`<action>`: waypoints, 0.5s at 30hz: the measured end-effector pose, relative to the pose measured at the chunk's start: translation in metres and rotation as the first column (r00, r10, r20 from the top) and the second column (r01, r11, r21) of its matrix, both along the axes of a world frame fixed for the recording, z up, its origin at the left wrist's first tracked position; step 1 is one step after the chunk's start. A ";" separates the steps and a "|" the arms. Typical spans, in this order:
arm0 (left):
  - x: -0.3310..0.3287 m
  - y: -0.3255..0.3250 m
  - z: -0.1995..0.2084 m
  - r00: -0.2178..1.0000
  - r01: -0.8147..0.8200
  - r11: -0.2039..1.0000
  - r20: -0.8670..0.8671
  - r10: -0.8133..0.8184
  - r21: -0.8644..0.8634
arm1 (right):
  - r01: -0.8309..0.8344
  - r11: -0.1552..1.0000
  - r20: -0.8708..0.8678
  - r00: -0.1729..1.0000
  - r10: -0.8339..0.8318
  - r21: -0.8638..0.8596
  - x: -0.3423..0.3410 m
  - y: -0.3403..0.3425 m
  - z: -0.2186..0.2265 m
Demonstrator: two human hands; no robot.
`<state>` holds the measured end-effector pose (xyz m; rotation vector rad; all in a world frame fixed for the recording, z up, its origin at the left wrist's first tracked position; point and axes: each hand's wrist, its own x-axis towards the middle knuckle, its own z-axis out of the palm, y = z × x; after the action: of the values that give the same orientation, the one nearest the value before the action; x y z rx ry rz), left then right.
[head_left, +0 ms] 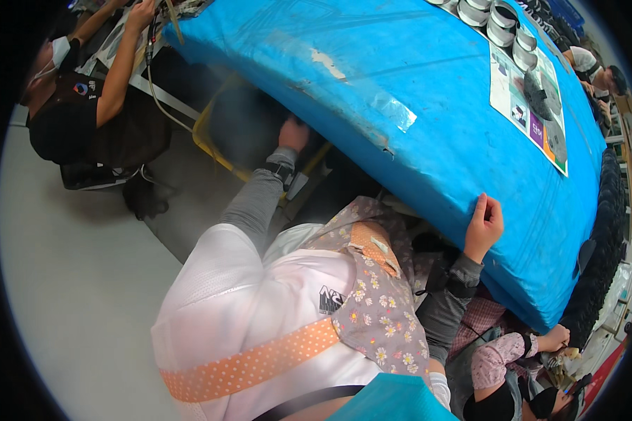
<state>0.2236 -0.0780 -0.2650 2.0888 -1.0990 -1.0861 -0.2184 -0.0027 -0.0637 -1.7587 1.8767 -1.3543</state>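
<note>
My left hand [293, 135] reaches down past the edge of the blue-covered table [316, 105], over a dark opening with a yellow rim [221, 158]. Its fingers are lost in the shadow there, so what they touch is hidden. At the table's near edge rests my right hand [483, 230], its fingers curled in and the thumb against them; no object shows in it. Both forearms wear grey sleeves, and a flowered apron [383, 309] covers my front.
Across the table lie printed sheets [530, 105] with rolled grey strips [502, 24] on them. On the left a person in black [84, 105] sits with raised arms beside a hanging hose [158, 102]. Other people work at right. Black fuzzy material [600, 238] lines the right edge.
</note>
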 end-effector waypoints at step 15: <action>-0.145 -0.038 0.004 0.191 -0.779 0.621 -0.976 0.108 -0.084 | -0.002 1.000 -0.119 0.993 0.003 0.006 -0.015 0.000 -0.010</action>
<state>0.0788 -0.1158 -0.2609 0.8059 -0.0444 -1.0982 -0.2329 -0.0023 -0.0736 -1.8767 1.9365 -1.2670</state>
